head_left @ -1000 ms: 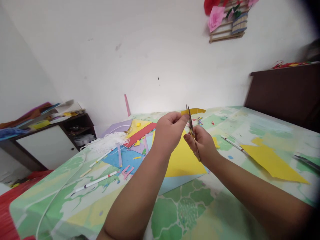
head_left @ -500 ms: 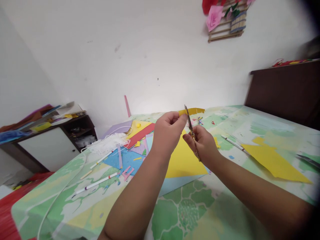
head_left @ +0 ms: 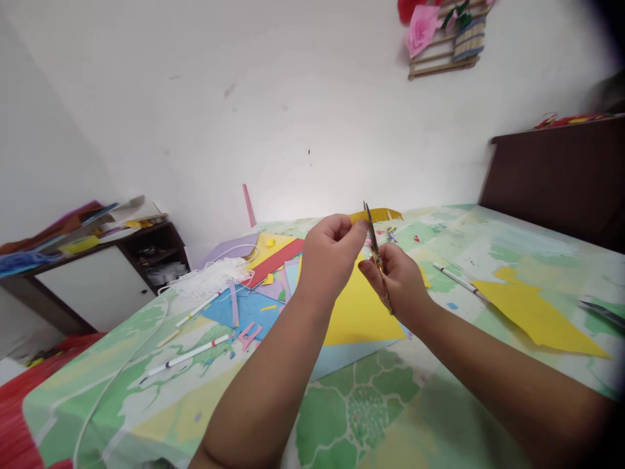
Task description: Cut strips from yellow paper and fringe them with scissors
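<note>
My left hand (head_left: 329, 257) pinches one end of a yellow paper strip (head_left: 385, 214), whose free end points right and has slits along its lower edge. My right hand (head_left: 403, 277) is closed around a pair of scissors (head_left: 373, 238) with the blades pointing up. The narrow blades stand across the strip, close to my left fingertips. Below both hands lies a yellow sheet (head_left: 359, 312) on top of a light blue sheet (head_left: 351, 359).
White string (head_left: 209, 280), a blue sheet (head_left: 232, 311), a red strip (head_left: 276, 262), paper scraps and white pens (head_left: 188, 357) lie on the left. To the right are a cut yellow sheet (head_left: 532, 319), another pen (head_left: 456, 280) and a dark blade (head_left: 603, 312). A wall stands behind the table.
The slits at the strip's free end look more spread, and its tip curves down a little more. Both hands keep their holds, with the scissors shifted very slightly.
</note>
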Demonstrator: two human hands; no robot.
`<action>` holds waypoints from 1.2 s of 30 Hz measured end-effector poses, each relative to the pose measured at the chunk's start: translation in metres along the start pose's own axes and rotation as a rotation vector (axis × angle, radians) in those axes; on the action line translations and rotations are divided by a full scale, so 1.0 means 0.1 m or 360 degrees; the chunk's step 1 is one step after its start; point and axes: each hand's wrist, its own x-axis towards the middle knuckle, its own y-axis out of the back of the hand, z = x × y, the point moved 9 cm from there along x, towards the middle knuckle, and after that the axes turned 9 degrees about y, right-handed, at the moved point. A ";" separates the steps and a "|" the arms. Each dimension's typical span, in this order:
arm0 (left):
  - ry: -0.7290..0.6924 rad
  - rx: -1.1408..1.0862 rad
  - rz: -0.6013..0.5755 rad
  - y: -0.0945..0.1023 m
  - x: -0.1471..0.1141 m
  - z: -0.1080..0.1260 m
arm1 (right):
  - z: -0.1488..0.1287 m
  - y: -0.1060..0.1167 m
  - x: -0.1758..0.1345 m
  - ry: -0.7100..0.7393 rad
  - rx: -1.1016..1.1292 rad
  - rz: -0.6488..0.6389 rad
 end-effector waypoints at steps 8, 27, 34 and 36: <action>-0.0148 -0.0079 0.0030 -0.01 0.04 -0.04 | 0.00 0.01 0.00 0.0011 0.0058 0.0016; -0.0213 -0.0090 0.0178 0.05 0.01 -0.03 | -0.04 -0.06 0.01 0.0054 0.0157 -0.0103; -0.0123 0.0016 0.0049 -0.01 0.02 -0.04 | -0.01 -0.07 0.02 0.0012 0.0186 -0.0128; -0.0076 0.0063 0.0023 -0.03 0.02 -0.03 | 0.01 -0.06 0.02 0.0006 0.0168 -0.0116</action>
